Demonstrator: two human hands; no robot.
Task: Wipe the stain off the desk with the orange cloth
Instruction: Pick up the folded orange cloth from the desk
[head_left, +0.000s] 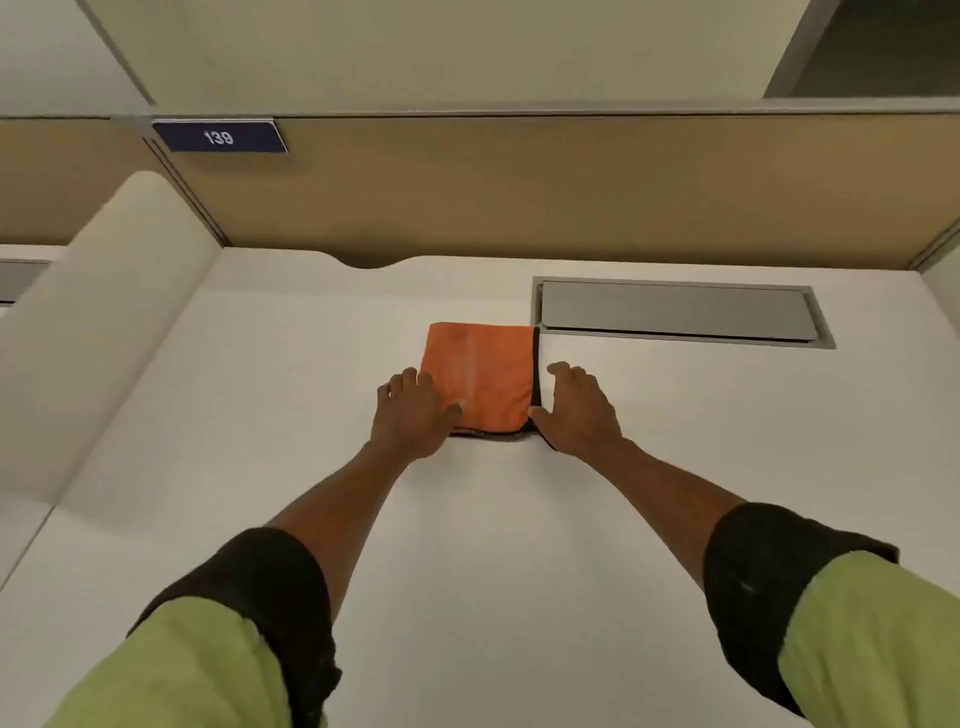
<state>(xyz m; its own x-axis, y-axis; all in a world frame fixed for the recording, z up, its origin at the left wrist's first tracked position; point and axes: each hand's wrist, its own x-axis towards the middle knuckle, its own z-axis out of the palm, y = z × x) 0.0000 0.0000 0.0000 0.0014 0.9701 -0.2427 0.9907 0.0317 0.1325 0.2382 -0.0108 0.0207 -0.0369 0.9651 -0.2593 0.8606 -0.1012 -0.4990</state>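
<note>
The orange cloth (480, 379) lies folded into a neat square near the middle of the white bench (519, 545), its far right corner just beside the grey cable hatch (675, 312) set into the surface. Both hands reach out to it: the left hand (413, 410) lies flat and spread over the cloth's near left corner, thumb resting on the fabric, while the right hand (579, 408) rests open along the dark-trimmed right edge, thumb touching the near right corner and fingers loosely curved on the bench beside it. Neither hand pinches or lifts the cloth; they frame and press it. No stain is visible on the bare bench around the cloth, so it is either under the fabric or too faint to tell. The step in hand looks like settling the folded pad before a stroke. To do it well, keep the fold intact so the pad stays thick, put a flat palm fully on top rather than on a corner, press evenly, and rub in short overlapping passes over the marked spot. Steer clear of the hatch lip, where the trimmed edge could catch and unfold, and lift the cloth now and then to check the surface beneath.
</note>
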